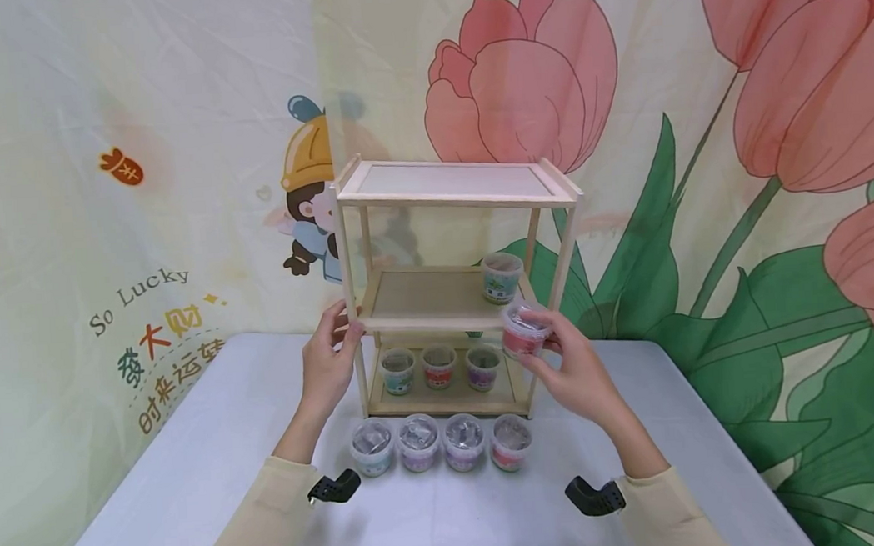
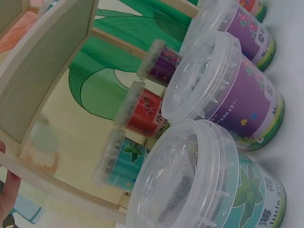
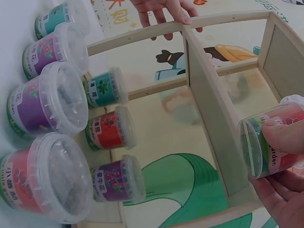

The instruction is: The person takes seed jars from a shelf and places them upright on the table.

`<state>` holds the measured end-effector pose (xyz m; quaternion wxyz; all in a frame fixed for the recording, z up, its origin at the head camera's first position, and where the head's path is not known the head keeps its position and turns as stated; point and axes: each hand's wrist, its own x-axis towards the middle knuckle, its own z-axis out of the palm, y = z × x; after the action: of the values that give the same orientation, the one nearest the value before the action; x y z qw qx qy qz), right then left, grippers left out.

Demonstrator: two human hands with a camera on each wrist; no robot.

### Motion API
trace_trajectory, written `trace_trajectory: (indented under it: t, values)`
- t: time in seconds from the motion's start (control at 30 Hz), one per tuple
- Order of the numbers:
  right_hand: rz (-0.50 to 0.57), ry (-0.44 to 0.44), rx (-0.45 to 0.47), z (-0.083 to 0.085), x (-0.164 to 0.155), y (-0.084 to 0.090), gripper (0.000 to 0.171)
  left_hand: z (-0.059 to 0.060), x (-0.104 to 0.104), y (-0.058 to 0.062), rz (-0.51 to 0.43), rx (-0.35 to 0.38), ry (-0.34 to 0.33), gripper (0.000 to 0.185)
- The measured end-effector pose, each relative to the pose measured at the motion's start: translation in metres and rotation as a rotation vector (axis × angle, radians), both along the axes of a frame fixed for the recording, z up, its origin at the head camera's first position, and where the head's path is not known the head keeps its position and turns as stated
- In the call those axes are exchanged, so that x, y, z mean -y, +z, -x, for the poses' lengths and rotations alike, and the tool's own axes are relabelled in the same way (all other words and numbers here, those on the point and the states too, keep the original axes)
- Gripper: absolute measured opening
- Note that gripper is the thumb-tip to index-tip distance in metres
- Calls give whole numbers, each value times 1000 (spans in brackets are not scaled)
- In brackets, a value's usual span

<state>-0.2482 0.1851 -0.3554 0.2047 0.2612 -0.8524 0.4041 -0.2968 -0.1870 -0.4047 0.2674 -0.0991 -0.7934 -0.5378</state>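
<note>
Your right hand (image 1: 574,369), right of centre in the head view, pinches the held cup (image 1: 523,334), a lidded tub with a red label, between thumb and fingers. The cup overlaps the front edge of the middle shelf (image 1: 431,297); whether they touch cannot be told. The cup masks some of your fingertips here, while in the right wrist view your thumb covers part of its label and the right edge of the frame crops the tub.

Your left hand (image 1: 328,367), left of centre, grips the front left post of the wooden rack (image 1: 455,202), thumb and fingers curled about it; the post conceals some fingertips. At the left edge of the left wrist view, only a sliver of this hand enters.

A teal cup (image 1: 502,279) stands at the right of the middle shelf, its lower front close behind the held cup. Three smaller-looking lower cups (image 1: 439,368) occupy the bottom shelf; in the left wrist view, the front cups (image 1: 418,444), four in a row on the counter (image 1: 437,528), partly hide them. The reddest of that row is cut off at the upper right there. Your sleeves (image 1: 260,518) run out of the head view below.
</note>
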Motion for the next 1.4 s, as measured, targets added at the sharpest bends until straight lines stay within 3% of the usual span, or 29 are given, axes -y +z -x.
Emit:
trace_trajectory:
  t: [0.4,1.4]
  values:
    - [-22,-30,37,-14,-22,-26,63,0,0,-1,-5,-6,5,46]
    - [-17,-110,109,-27,-58,-84,62,-2,-3,0,-18,-4,17,47]
